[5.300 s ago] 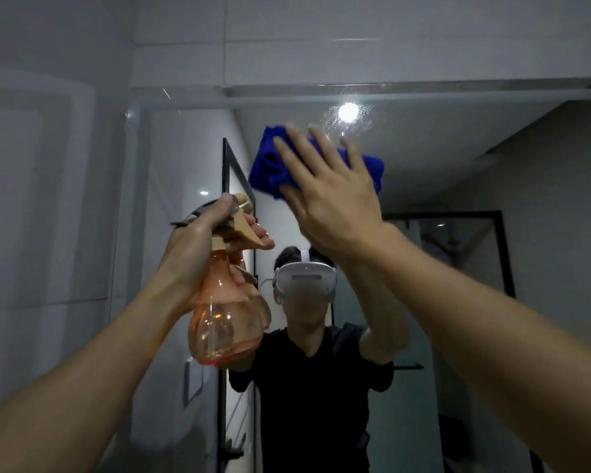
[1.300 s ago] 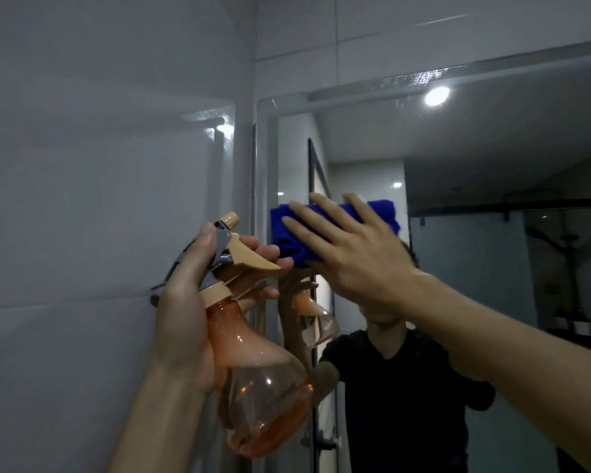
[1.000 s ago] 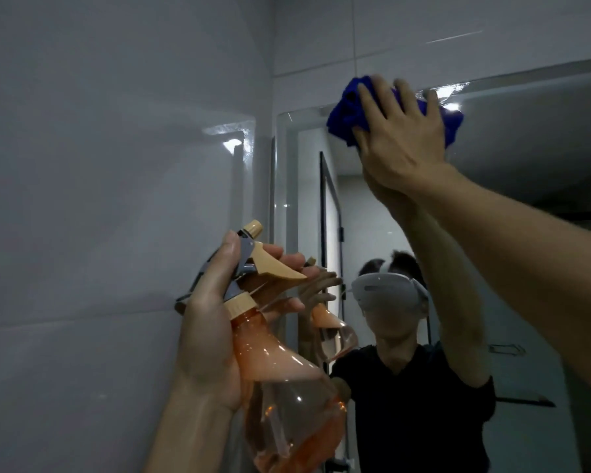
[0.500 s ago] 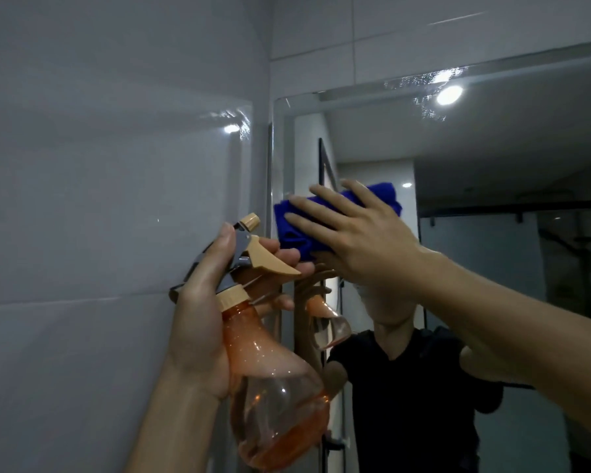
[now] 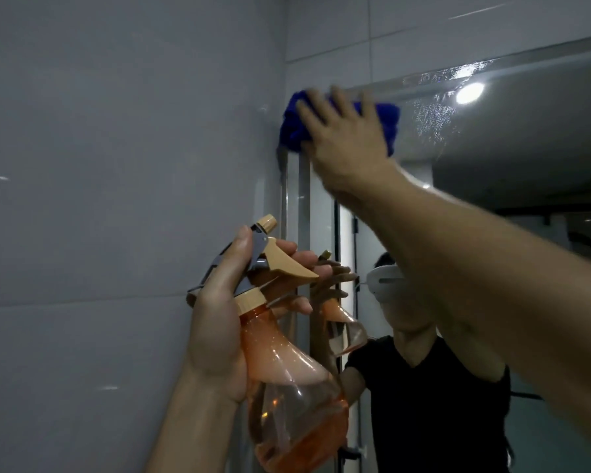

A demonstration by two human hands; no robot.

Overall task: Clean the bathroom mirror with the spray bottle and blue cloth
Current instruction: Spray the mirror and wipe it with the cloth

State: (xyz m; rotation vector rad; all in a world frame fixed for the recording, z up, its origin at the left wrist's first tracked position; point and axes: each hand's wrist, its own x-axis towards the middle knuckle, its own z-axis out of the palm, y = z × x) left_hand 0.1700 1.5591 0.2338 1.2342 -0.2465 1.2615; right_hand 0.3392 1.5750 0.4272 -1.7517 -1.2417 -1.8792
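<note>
Mirror (image 5: 526, 172) filled the right half of the head view, its top edge running across the upper right of the frame and its left edge meeting the grey tiled wall (image 5: 116, 165) near the middle. At the mirror's upper left corner, the right hand (image 5: 347, 141) pressed the blue cloth (image 5: 292, 128) flat against the glass. Its fingers were straight and spread apart over the cloth, though motion blur softened them, so whether the thumb tucked under the cloth's edge could not be told. The cloth was bunched, showing past the hand on both sides, and its left end seemed to overlap the mirror's edge onto the wall. Just right of the cloth, near a reflected ceiling light (image 5: 469, 93), fine droplets (image 5: 430, 121) speckled the glass.

Lower in the centre of the frame, the left hand (image 5: 219, 329) gripped the spray bottle (image 5: 294, 397) by its neck. The fingers were curled round the trigger and the thumb lay up along the back of the grey and tan spray head. The bottle was clear orange, tilted slightly, with orange liquid pooled in its base at the bottom of the frame. It was held near the mirror's left edge, well below the cloth. The glass reflected the bottle, the person's black shirt and a white headset.
</note>
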